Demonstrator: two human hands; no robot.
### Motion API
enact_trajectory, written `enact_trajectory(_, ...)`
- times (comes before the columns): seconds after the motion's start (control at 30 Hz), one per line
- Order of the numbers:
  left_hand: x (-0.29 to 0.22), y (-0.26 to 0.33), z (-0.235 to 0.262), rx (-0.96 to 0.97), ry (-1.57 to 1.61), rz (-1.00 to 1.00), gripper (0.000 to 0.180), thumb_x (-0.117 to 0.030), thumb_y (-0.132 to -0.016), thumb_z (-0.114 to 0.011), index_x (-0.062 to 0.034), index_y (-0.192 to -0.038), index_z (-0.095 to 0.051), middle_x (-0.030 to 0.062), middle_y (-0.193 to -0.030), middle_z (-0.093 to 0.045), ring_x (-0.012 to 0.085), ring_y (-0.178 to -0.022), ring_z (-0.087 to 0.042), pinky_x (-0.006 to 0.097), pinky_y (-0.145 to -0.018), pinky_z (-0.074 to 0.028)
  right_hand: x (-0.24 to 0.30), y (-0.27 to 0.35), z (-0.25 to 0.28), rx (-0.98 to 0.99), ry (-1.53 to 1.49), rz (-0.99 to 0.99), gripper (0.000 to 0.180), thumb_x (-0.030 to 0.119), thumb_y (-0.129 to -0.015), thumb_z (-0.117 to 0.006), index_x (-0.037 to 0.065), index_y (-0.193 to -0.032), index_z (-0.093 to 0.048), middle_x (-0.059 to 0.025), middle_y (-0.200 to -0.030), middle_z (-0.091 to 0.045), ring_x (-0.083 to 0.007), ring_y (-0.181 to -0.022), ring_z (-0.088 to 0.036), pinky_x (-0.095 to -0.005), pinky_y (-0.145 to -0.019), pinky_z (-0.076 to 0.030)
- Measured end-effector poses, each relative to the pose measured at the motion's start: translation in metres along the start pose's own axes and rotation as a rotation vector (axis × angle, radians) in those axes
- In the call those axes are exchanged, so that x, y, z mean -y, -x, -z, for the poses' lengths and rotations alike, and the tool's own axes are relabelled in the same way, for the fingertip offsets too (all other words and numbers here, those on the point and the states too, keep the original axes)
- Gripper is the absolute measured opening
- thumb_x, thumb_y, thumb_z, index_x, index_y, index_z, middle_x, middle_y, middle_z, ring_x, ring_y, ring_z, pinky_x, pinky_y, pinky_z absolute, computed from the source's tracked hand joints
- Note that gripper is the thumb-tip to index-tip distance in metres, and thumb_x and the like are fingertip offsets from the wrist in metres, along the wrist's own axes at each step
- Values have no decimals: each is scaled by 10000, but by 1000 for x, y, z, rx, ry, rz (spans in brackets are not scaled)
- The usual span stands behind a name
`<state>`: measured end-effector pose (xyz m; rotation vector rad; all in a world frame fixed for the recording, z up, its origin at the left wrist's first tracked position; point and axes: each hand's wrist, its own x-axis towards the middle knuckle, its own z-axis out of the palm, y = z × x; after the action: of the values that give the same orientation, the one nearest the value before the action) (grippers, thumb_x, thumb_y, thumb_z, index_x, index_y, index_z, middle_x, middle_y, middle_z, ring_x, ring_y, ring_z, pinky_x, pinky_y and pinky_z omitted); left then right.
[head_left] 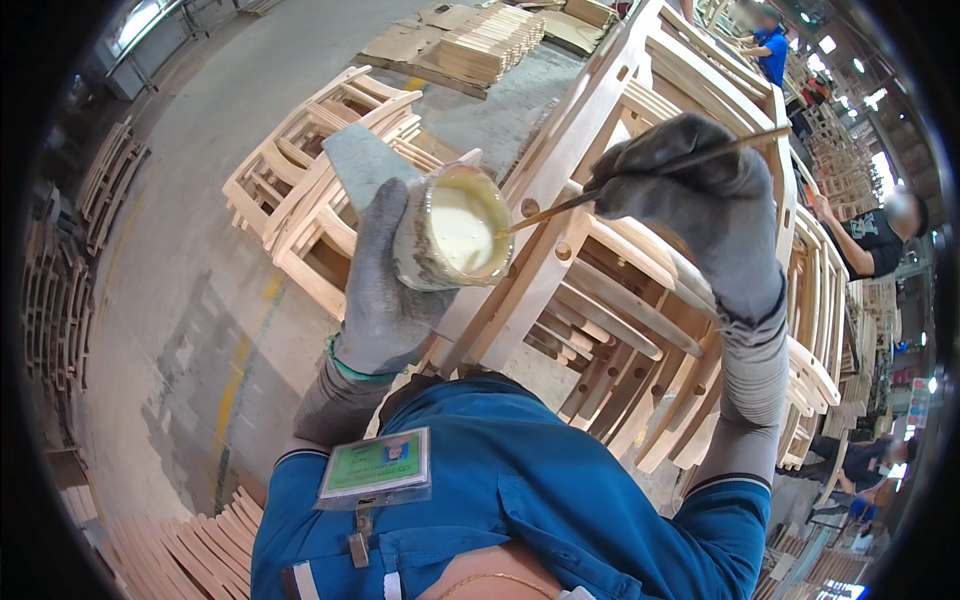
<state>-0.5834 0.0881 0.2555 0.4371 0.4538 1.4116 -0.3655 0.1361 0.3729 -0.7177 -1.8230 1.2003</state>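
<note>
My left hand [385, 290], in a grey glove, is closed round a small stained cup [412, 240] of creamy white liquid [458, 230]. A flat grey-green piece [362, 165] shows just beyond its fingers; I cannot tell if it is held too. My right hand [690, 190], in a dark-smudged grey glove, grips a thin wooden stick [560, 208]. The stick's lower tip is at the cup's right inner edge, and its other end points up to the right. Both hands are above stacked wooden frames [530, 285] with round holes in their rails.
Another pile of curved wooden frames [320, 190] sits on the floor to the left. Slats on cardboard [490, 45] lie farther off. More curved parts [190, 550] are at lower left. Co-workers, one in a blue shirt [772, 55] and one in black [875, 240], are on the right.
</note>
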Motion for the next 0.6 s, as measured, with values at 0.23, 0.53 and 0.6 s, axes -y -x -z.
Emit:
enact_trajectory(0.23, 7, -8, -20, 118, 116, 98, 528, -452, -952, -331, -66, -1302, -416, 126, -1257, -498, 247, -1132, -527, 407, -923, -479, -16, 13, 11, -37, -368, -188, 147, -16, -821, -617, -58, -957, -583, -164, -967, -636, -226, -870, -651, -304, -754, -565)
enact_trajectory(0.53, 16, -32, -35, 232, 220, 189, 521, -451, -942, -369, -62, -1284, -424, 130, -1228, -514, 249, -1115, -537, 408, -941, -473, -50, 16, 46, -166, -872, -407, 197, 83, -914, -499, -46, -1062, -511, -220, -986, -599, -264, -921, -643, -340, -765, -591)
enact_trajectory(0.6, 16, -38, -33, 312, 149, 131, 526, -452, -941, -371, -66, -1296, -402, 126, -1254, -486, 244, -1136, -516, 412, -958, -458, -51, 7, 42, -180, -834, -393, 208, 88, -923, -479, -55, -1071, -508, -216, -1023, -590, -267, -947, -635, -337, -775, -586)
